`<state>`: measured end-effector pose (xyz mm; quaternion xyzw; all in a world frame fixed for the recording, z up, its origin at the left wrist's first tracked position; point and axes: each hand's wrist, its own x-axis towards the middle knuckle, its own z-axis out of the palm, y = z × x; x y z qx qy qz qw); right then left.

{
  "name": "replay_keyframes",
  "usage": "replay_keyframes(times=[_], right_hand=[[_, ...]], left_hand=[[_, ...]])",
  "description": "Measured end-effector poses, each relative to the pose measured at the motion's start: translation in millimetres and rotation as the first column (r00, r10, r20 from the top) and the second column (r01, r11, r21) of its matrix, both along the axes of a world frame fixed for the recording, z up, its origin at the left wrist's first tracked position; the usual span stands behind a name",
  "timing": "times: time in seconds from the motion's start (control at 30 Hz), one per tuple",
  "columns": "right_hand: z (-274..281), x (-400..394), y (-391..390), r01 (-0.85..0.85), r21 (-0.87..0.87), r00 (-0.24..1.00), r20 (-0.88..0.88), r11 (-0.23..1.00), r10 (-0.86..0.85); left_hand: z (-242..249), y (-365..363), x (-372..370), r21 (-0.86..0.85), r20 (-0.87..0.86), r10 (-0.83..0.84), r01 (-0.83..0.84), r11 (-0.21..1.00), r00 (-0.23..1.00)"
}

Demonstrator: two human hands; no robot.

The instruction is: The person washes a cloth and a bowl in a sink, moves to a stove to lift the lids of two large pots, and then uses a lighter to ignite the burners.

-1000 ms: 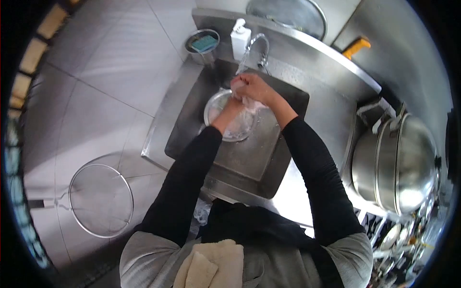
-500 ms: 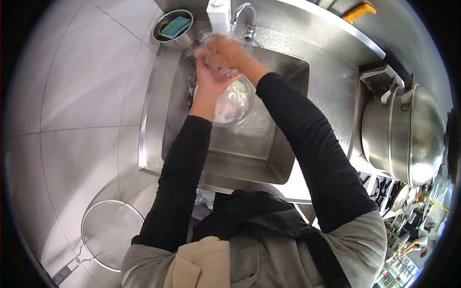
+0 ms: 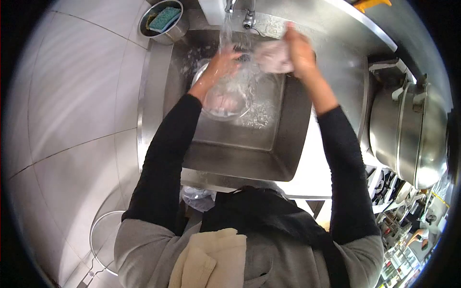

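Note:
My right hand [image 3: 302, 54] is raised over the right part of the sink, closed around a pale pinkish, soft-looking lump [image 3: 273, 56]. Motion blur hides what the lump is. My left hand [image 3: 222, 67] hovers over the upper left of a clear round bowl [image 3: 225, 117], fingers stretched out and nothing visible in them. Beside it, water [image 3: 225, 34] runs down from the tap [image 3: 230, 6]. More pale pinkish pieces [image 3: 224, 102] lie in the bowl, blurred by water. The bowl stands in the metal sink [image 3: 235, 161].
A metal pot [image 3: 165, 37] with a green sponge [image 3: 164, 18] stands at the sink's back left corner, near a white container [image 3: 212, 10]. Large metal pots [image 3: 408, 129] are on the right. A round strainer [image 3: 96, 240] is at lower left.
My hands were together by the tap and have parted. The right has swung right with the pale lump; the left has come down over the bowl. The head view has shifted slightly.

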<state>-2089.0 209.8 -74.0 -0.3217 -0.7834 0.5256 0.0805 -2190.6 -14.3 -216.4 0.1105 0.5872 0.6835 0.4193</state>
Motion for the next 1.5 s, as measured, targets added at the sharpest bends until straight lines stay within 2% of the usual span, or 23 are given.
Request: replay_keyframes(times=[0.03, 0.1, 0.13, 0.17, 0.27, 0.33, 0.47, 0.53, 0.67, 0.73, 0.77, 0.83, 0.87, 0.93, 1.0, 1.07, 1.2, 1.27, 1.33, 1.4, 1.43, 1.47, 1.5], right_hand=[[-4.5, 8.1, 35.2, -0.060, 0.054, 0.992, -0.103, 0.997, 0.066], [-16.7, 19.0, 95.8, -0.281, 0.290, 0.959, 0.128, 0.915, 0.254], [9.1, 35.6, 79.7, -0.390, 0.687, 0.905, 0.407, 0.613, 0.120], [5.1, 39.3, 78.7, -0.510, 0.737, 0.828, 0.560, 0.443, 0.024], [-24.1, 39.1, 46.3, -0.619, 0.327, 0.777, 0.122, 0.714, 0.618], [-48.1, 30.0, 3.1, -0.733, -0.155, 0.677, -0.073, 0.662, 0.732], [-101.3, 6.1, -78.4, -0.715, 0.474, 0.538, -0.096, 0.514, 0.838], [-84.6, -13.9, -92.2, -0.708, -0.345, 0.595, 0.181, 0.617, 0.783], [-110.8, -82.9, -95.2, -0.652, -0.558, 0.751, -0.383, 0.513, 0.538], [-49.4, -81.5, -115.4, -0.686, 0.025, 0.601, -0.545, 0.727, 0.585], [-35.2, -70.3, -133.3, -0.601, 0.213, 0.635, -0.457, 0.770, 0.622], [-6.7, -22.6, -158.9, -0.615, 0.414, 0.626, -0.262, 0.672, 0.734], [-2.5, -8.0, -160.7, -0.634, 0.572, 0.613, -0.040, 0.521, 0.789], [-21.7, -2.0, -146.7, -0.529, 0.627, 0.638, -0.151, 0.572, 0.755], [-49.0, -1.4, -127.6, -0.416, 0.646, 0.655, -0.275, 0.639, 0.704], [-65.0, -27.1, -100.2, -0.315, 0.297, 0.919, -0.142, 0.901, 0.368], [-41.9, 15.1, -150.9, -0.350, 0.423, 0.830, -0.274, 0.836, 0.486], [-68.0, -14.9, -133.1, -0.396, 0.357, 0.832, -0.250, 0.846, 0.495], [-125.3, -70.4, -111.6, -0.471, 0.394, 0.848, -0.045, 0.789, 0.528], [-108.1, -96.8, -109.8, -0.461, 0.542, 0.768, -0.152, 0.703, 0.622], [-98.0, -104.1, -110.6, -0.424, 0.678, 0.656, -0.226, 0.600, 0.720], [-77.2, -102.4, -113.1, -0.427, 0.680, 0.653, -0.224, 0.596, 0.723], [-49.8, -95.6, -119.4, -0.578, 0.515, 0.676, -0.132, 0.633, 0.725]], left_hand=[[-46.4, -16.7, 4.3, -0.044, 0.041, -0.069, 0.070, 0.997, 0.997], [-83.2, -61.2, 44.0, -0.436, -0.379, -0.434, 0.257, 0.863, 0.817], [-100.6, -83.3, 63.8, -0.606, -0.503, -0.597, 0.237, 0.759, 0.625], [-84.5, -87.4, 79.0, -0.648, -0.481, -0.562, 0.159, 0.745, 0.672], [-90.3, -90.9, 86.4, -0.874, -0.286, -0.638, 0.079, 0.480, 0.715], [-69.4, -85.0, 68.9, -0.816, -0.434, -0.711, 0.095, 0.571, 0.553], [30.5, -69.1, 51.7, -0.551, -0.325, -0.152, -0.056, 0.833, 0.934], [55.5, -76.5, 46.0, -0.057, -0.205, 0.293, -0.310, 0.949, 0.934], [108.9, -66.8, 68.0, 0.006, -0.018, 0.642, -0.642, 0.767, 0.767], [122.7, -46.5, 73.0, -0.068, 0.661, 0.521, -0.648, 0.758, 0.540], [107.0, -38.7, 64.4, -0.059, 0.660, 0.518, -0.650, 0.757, 0.544], [30.3, -23.1, 45.6, 0.732, 0.523, 0.059, -0.484, 0.479, 0.850], [-4.8, -26.7, 44.6, 0.734, 0.530, 0.048, -0.486, 0.475, 0.847], [-26.4, -37.6, 53.6, 0.168, -0.016, 0.352, -0.344, 0.924, 0.936], [33.1, 1.7, 58.9, 0.489, 0.499, 0.169, -0.437, 0.755, 0.850], [18.5, 11.2, 67.8, 0.302, 0.588, 0.275, -0.522, 0.798, 0.761], [17.8, -11.1, 67.3, 0.388, 0.621, 0.199, -0.518, 0.762, 0.758], [33.0, -28.1, 62.8, 0.186, 0.645, 0.295, -0.519, 0.834, 0.705], [60.5, -50.6, 69.4, 0.233, 0.541, 0.296, -0.478, 0.847, 0.787], [42.4, -74.1, 56.0, -0.121, -0.011, 0.504, -0.502, 0.857, 0.864], [42.6, -69.1, 59.4, -0.237, -0.228, 0.660, -0.698, 0.675, 0.716], [46.4, -62.5, 60.2, -0.235, -0.226, 0.664, -0.702, 0.673, 0.713], [48.5, -59.4, 60.3, -0.214, -0.558, 0.416, -0.609, 0.764, 0.718]])
